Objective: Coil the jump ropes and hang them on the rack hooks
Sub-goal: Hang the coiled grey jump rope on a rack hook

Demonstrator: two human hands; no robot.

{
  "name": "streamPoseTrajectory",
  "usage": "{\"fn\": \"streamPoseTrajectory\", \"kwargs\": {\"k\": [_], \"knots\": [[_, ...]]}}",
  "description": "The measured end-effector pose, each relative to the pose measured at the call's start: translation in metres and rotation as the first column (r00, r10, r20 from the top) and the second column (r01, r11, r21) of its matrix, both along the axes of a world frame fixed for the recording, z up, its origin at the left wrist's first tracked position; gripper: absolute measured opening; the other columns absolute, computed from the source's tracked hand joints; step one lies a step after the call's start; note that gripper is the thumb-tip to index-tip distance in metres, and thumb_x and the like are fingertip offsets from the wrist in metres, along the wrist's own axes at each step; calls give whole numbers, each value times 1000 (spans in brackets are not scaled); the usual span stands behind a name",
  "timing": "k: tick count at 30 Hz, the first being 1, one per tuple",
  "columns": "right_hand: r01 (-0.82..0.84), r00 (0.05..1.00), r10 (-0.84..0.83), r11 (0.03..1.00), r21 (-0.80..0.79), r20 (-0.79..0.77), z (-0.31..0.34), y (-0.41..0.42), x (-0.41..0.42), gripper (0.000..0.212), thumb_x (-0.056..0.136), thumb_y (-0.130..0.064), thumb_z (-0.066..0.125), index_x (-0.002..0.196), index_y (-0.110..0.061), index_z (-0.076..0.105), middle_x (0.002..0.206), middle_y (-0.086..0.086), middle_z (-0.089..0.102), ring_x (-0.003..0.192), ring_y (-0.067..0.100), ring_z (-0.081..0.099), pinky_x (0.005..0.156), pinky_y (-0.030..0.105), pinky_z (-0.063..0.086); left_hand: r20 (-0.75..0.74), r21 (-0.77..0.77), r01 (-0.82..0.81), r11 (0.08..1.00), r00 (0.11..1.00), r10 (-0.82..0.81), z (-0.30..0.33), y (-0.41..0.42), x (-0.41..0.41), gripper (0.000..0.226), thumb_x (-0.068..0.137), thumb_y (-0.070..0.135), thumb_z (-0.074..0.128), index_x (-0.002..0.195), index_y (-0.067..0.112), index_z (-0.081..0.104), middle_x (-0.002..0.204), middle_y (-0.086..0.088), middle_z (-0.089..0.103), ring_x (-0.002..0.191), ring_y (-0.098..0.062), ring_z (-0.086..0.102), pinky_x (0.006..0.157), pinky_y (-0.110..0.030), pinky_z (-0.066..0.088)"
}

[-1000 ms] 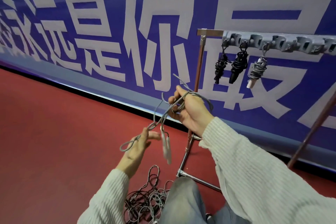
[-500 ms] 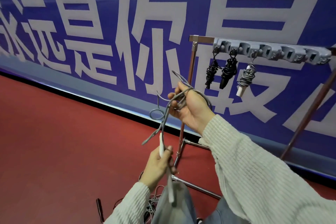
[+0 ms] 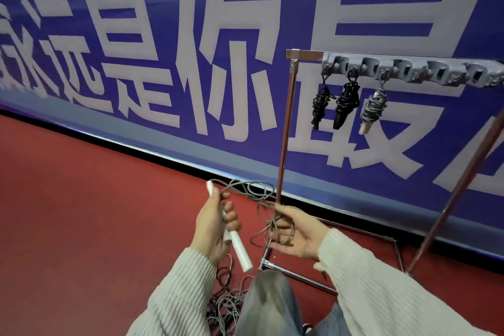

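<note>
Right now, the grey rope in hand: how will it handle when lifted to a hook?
Likely floppy: the grey rope sags in loose loops between the left hand and the right hand. Loops may slip off the right hand's fairly straight fingers. The white handles look rigid and may swing.

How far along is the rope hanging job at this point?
Done: three coiled ropes hang from the rack hooks. In hand: a grey rope, its white handles in the left hand grip, loose loops draped over the right hand. Left: finishing that coil, hanging it, then the tangled pile on the floor.
</note>
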State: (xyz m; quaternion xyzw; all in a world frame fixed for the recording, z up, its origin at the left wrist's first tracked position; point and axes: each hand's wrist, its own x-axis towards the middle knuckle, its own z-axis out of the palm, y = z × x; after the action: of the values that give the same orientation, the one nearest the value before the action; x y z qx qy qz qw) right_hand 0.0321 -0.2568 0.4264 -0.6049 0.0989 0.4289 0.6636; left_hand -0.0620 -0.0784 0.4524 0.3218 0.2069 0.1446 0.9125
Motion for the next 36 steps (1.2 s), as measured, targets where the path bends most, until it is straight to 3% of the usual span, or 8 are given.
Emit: {"fn": "streamPoseTrajectory", "kwargs": {"k": [6,11,14,18,25,29,33,36], "knots": [[320,938,-318,947,8,136,-13,-26,16,22,98,-19,65,83,-3,67,64,6,61,43,12,61,34,18,44,-24,294,-493,819,853,521,22,34,13,22,108,31,41,88,22,42,68,4,41,44,-6,35,37,-19,29],[267,794,171,764,-587,583,-14,-26,22,48,90,-31,70,131,-9,57,127,12,62,115,28,61,93,33,47,3,480,-88,873,995,98,29,17,5,8,105,23,50,100,18,55,69,4,49,49,-8,34,42,-19,28],[256,655,51,924,-284,754,12,-12,0,20,93,-20,67,113,-21,67,119,3,69,116,26,66,86,27,49,60,424,48,904,995,-81,31,-6,8,14,105,20,48,104,13,60,73,3,53,53,-10,40,45,-21,36],[-328,842,208,930,166,497,44,13,-38,58,80,-7,69,133,-24,56,115,1,69,102,18,67,79,29,53,100,310,191,932,968,-231,33,-36,18,18,104,12,51,112,8,66,88,-3,66,77,-15,61,72,-29,52],[-102,795,129,992,-80,592,56,29,-41,30,92,3,39,103,-10,63,66,6,64,46,13,54,47,24,40,-102,954,154,257,973,-206,41,-38,12,11,96,27,65,92,31,74,88,4,77,79,-12,69,81,-40,56],[-125,729,157,987,-96,666,90,12,-36,4,95,-17,57,92,-15,59,60,-4,40,46,9,30,43,22,24,225,865,-291,409,953,201,20,-15,-6,27,93,15,66,113,30,57,99,7,65,85,-4,62,81,-32,53],[-313,706,183,947,70,684,135,9,-47,16,102,-24,58,92,-11,59,54,-8,34,43,6,25,40,20,20,-12,951,100,292,957,-291,-22,-21,-9,71,87,15,71,149,27,37,131,10,59,122,1,55,101,-18,44],[-263,686,14,937,231,727,162,9,-41,17,103,-23,56,91,-10,60,57,-7,33,43,5,26,38,17,22,-223,915,299,272,935,-276,-58,-31,6,21,98,9,61,116,17,67,88,1,74,85,-11,71,88,-48,56]]}}
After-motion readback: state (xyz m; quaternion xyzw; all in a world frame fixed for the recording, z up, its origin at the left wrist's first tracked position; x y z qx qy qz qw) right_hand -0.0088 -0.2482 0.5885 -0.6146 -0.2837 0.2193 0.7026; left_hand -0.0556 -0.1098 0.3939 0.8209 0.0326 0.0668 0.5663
